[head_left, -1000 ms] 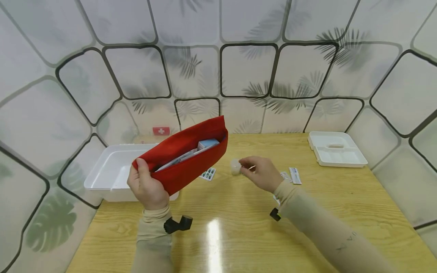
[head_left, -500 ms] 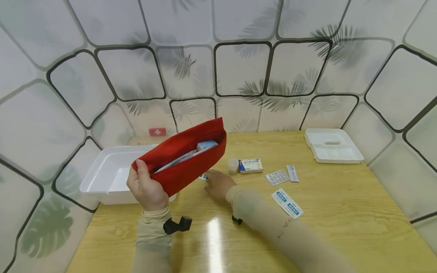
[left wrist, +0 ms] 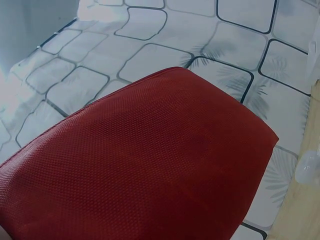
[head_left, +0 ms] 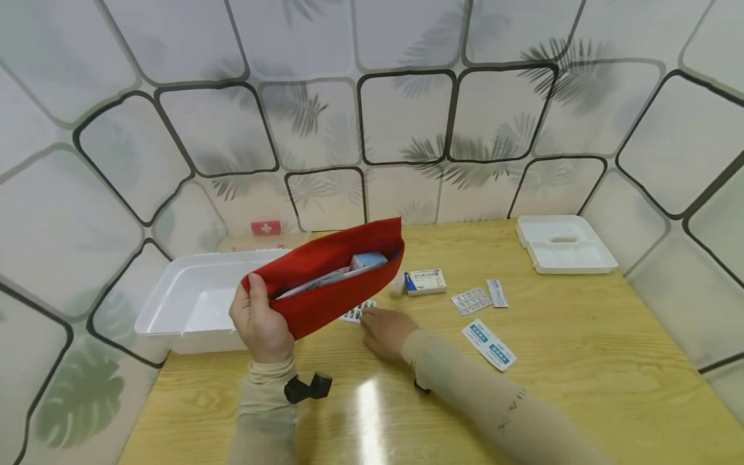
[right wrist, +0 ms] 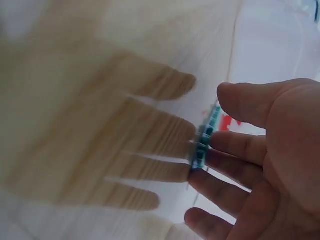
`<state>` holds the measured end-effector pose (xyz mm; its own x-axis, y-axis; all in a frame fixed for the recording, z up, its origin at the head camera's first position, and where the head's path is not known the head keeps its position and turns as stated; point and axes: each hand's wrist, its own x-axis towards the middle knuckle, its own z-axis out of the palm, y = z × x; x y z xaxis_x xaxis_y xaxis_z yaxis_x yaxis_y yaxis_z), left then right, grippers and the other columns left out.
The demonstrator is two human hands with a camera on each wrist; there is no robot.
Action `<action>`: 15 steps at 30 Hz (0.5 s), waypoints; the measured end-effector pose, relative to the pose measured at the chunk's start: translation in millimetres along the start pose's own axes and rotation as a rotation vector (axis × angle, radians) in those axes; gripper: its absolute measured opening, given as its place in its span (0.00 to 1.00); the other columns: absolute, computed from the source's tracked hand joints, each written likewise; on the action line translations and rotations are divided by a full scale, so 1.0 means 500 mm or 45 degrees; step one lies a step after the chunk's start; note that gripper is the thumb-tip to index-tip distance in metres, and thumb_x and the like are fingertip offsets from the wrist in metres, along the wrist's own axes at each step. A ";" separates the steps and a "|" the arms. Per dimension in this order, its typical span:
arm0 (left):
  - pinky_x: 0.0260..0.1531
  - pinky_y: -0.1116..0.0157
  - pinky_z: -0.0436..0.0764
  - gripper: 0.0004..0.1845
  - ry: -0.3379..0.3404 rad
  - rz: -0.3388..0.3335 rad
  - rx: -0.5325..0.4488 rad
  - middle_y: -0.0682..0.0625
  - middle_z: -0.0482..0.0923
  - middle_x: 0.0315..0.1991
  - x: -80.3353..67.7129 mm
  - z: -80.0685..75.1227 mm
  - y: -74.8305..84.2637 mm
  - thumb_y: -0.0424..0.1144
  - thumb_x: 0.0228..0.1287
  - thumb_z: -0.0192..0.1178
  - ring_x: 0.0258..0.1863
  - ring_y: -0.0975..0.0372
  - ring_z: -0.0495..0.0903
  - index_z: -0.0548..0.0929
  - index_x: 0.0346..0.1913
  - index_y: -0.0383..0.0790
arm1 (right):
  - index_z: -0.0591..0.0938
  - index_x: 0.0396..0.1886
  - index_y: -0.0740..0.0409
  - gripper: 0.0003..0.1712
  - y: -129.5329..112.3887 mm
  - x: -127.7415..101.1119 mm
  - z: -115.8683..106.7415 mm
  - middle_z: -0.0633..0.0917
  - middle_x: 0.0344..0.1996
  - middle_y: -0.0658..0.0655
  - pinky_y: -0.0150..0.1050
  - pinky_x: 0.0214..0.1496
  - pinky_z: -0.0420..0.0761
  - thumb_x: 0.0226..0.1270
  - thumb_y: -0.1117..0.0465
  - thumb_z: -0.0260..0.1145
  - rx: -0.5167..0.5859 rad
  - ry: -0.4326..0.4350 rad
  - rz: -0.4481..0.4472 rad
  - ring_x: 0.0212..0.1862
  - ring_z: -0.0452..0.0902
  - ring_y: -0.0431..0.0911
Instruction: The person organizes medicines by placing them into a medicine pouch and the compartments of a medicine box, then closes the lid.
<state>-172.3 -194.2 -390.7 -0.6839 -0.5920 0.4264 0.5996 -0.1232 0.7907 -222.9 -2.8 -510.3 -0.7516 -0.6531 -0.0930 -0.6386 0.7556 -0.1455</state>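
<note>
My left hand point(head_left: 259, 323) grips the left end of a red fabric pouch point(head_left: 343, 290) and holds it open-mouthed above the wooden table point(head_left: 581, 361). A blue box point(head_left: 368, 259) and flat packets show inside the pouch. In the left wrist view the pouch point(left wrist: 140, 160) fills the frame and the hand is hidden. My right hand point(head_left: 385, 329) lies low on the table just under the pouch. Its straight fingertips touch a green blister pack point(head_left: 356, 312). In the right wrist view the blister pack point(right wrist: 204, 140) sits at the fingers point(right wrist: 235, 147), with the thumb apart from it.
A white bin point(head_left: 192, 303) stands at the left, behind the pouch. A white lid point(head_left: 565, 244) lies at the back right. A small box point(head_left: 427, 281), a clear little bottle point(head_left: 397, 287), a silver blister sheet point(head_left: 472, 301), a sachet point(head_left: 496, 292) and a blue-white packet point(head_left: 489, 344) lie mid-table.
My right hand set the little bottle down, swung left and reached the green blister pack. The pouch shifted slightly right and lower in my left hand.
</note>
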 end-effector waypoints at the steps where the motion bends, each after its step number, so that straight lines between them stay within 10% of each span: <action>1: 0.35 0.61 0.77 0.19 -0.007 0.007 0.006 0.43 0.84 0.32 0.000 0.001 0.000 0.41 0.73 0.50 0.32 0.54 0.81 0.81 0.38 0.25 | 0.74 0.63 0.58 0.26 0.003 -0.013 -0.001 0.74 0.63 0.54 0.41 0.66 0.67 0.70 0.51 0.57 0.000 0.006 -0.012 0.65 0.68 0.47; 15: 0.34 0.62 0.77 0.19 -0.005 0.032 0.033 0.44 0.84 0.31 -0.008 0.005 0.002 0.41 0.73 0.50 0.31 0.55 0.80 0.81 0.36 0.24 | 0.82 0.43 0.51 0.11 0.057 -0.168 -0.025 0.81 0.39 0.48 0.42 0.46 0.79 0.63 0.54 0.66 0.126 0.005 0.016 0.40 0.77 0.42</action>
<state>-169.9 -190.0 -390.8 -0.6706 -0.5916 0.4477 0.6054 -0.0875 0.7911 -179.9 74.1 -494.4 -0.7602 -0.6432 -0.0914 -0.6098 0.7550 -0.2412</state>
